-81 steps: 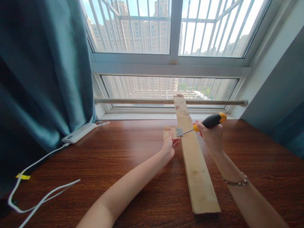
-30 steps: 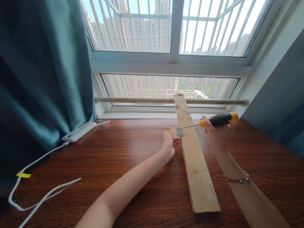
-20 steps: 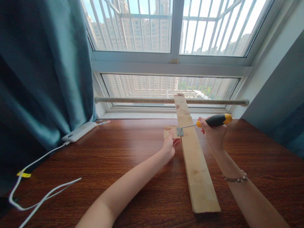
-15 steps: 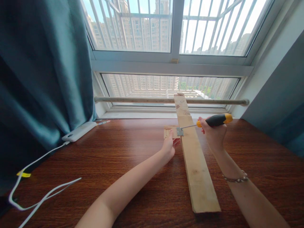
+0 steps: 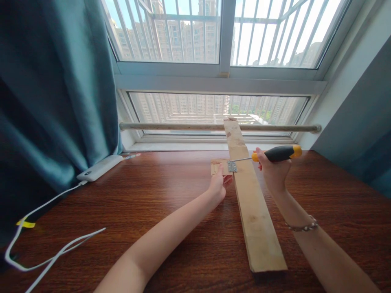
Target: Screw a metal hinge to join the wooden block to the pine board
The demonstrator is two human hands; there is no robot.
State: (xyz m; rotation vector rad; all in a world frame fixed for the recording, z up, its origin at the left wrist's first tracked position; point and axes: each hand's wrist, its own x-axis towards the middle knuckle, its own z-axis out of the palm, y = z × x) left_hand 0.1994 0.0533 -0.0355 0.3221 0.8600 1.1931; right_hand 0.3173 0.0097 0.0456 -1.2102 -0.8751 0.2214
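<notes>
A long wooden board [image 5: 255,219] runs away from me, its far end by the rail. Against its left side is a small wooden block [image 5: 215,162], and a metal hinge [image 5: 232,166] spans the two. My left hand [image 5: 218,185] grips the block, thumb on top and fingers beneath. In my right hand [image 5: 273,169] is a screwdriver [image 5: 279,154] with a black and yellow handle. Its shaft points left, and the tip is at the hinge's upper edge; I cannot tell whether it sits in a screw.
A brown wood-grain tabletop [image 5: 146,211] lies under everything. At left are a white power strip [image 5: 100,167] and a looped white cable [image 5: 58,256] with a yellow tag [image 5: 26,224]. A blue curtain [image 5: 61,81] hangs beside them. A horizontal rail [image 5: 183,127] crosses before the window.
The view has shifted slightly. Both hands keep their holds, and the screwdriver still meets the hinge from the right with almost no change in angle.
</notes>
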